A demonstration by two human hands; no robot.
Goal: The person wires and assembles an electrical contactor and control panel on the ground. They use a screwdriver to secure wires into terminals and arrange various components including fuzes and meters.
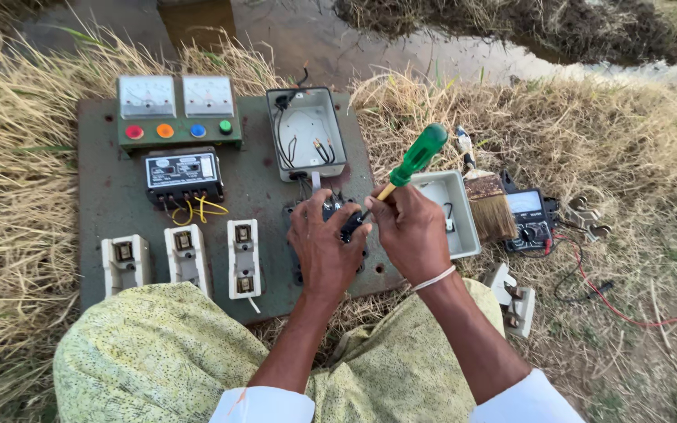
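Panel [111, 204] wiring, midway: black switch [337, 215] under screwdriver [410, 163].
Left hand [324, 249] clamped over switch at panel centre; right hand [410, 232] gripping screwdriver, tip at switch. Box [307, 131] open, lid [456, 211] off beside; wires loose.

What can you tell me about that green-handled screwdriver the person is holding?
The screwdriver has a glossy green handle that looks like plastic, with a short yellowish collar below it. It stands tilted, handle up and leaning to the right, tip pointing down-left toward the dark electrical part on the grey board. The right hand grips it near the collar, hiding most of the shaft; the left hand rests on the dark part beside the tip. The tip itself is too small to make out.
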